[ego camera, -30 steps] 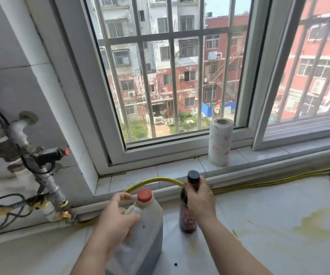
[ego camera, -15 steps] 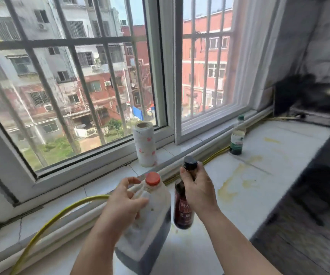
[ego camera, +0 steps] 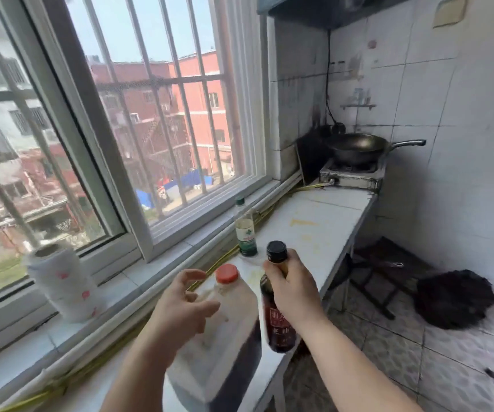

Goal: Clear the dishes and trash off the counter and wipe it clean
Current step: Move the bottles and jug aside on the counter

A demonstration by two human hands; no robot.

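A large plastic jug (ego camera: pixel 225 346) with an orange cap and dark liquid stands on the white counter (ego camera: pixel 323 221) in front of me. My left hand (ego camera: pixel 180 307) hovers at its handle side with fingers spread and loosely bent, gripping nothing. My right hand (ego camera: pixel 290 289) grips the neck of a dark sauce bottle (ego camera: pixel 280 328) with a black cap, held upright just right of the jug near the counter's front edge. Yellowish stains mark the counter further along.
A green-labelled bottle (ego camera: pixel 245 233) stands on the counter by the window. A paper towel roll (ego camera: pixel 61 283) sits on the sill. A yellow hose (ego camera: pixel 225 260) runs along the wall to a stove (ego camera: pixel 350 176) with a wok (ego camera: pixel 355 147). A dark mop head (ego camera: pixel 454 301) lies on the floor.
My view has swung right along the counter towards the stove. My left hand has opened off the jug's handle. The right hand still holds the dark bottle.
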